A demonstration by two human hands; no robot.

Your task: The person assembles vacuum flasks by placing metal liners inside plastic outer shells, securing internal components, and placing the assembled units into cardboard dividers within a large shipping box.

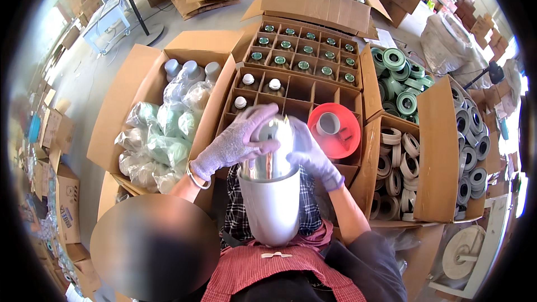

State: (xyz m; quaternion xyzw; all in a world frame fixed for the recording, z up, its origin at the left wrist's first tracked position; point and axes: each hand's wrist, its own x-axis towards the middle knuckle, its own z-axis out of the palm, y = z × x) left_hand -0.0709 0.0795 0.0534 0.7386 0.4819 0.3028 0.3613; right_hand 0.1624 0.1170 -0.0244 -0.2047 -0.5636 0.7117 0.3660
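Both hands [246,137] [312,154] around silver liner [268,168]; long axis away from lap [310,204] (tilt unclear).

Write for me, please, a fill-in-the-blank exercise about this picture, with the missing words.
The left hand and right hand, on the silver flask, wear ____.
The bowl holding a cup is ____.
In the divided carton beyond the hands, ____ white caps show.
Bagged pieces fill an open carton on the person's ____ side.
Missing words: gloves; red; three; left.
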